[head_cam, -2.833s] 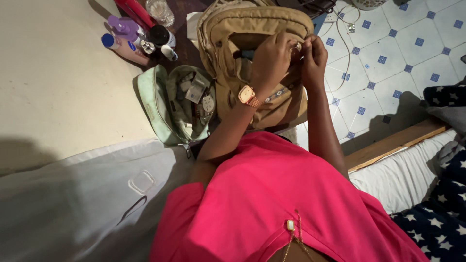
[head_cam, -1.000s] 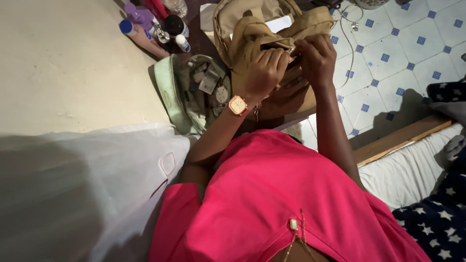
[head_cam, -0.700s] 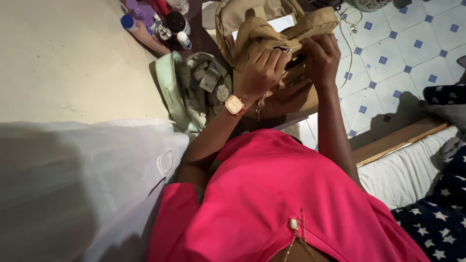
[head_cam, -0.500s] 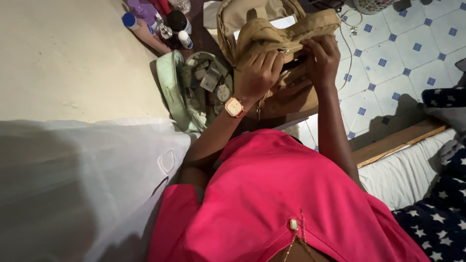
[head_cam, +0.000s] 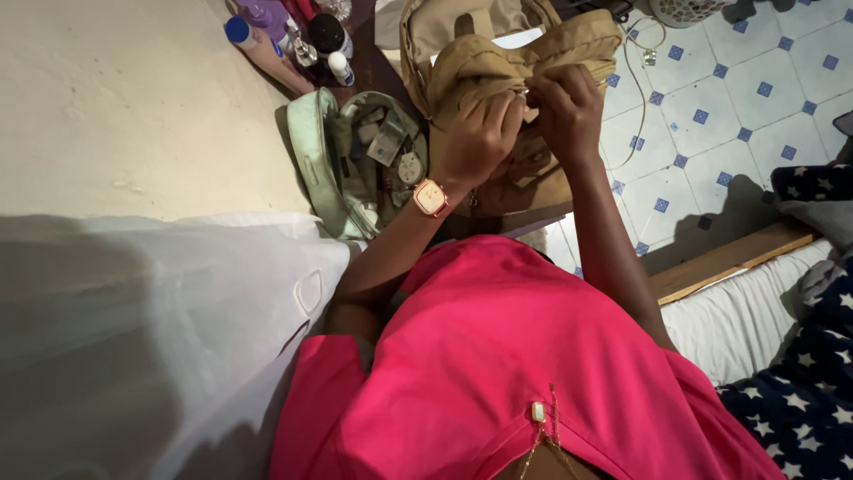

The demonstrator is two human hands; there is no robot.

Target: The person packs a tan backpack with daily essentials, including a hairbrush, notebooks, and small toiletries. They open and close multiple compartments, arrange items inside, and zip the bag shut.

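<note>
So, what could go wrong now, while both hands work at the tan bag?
The left hand and right hand pinch the tan bag at its zipper; fabric might catch there. The open green pouch lies right beside it, so a tug could spill it. The bottles nearby could topple.

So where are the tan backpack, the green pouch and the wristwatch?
tan backpack (head_cam: pixel 462 67), head view, on its bunched upper flap.
green pouch (head_cam: pixel 306 151), head view, on its open lid.
wristwatch (head_cam: pixel 430 197), head view, on its square face.
</note>
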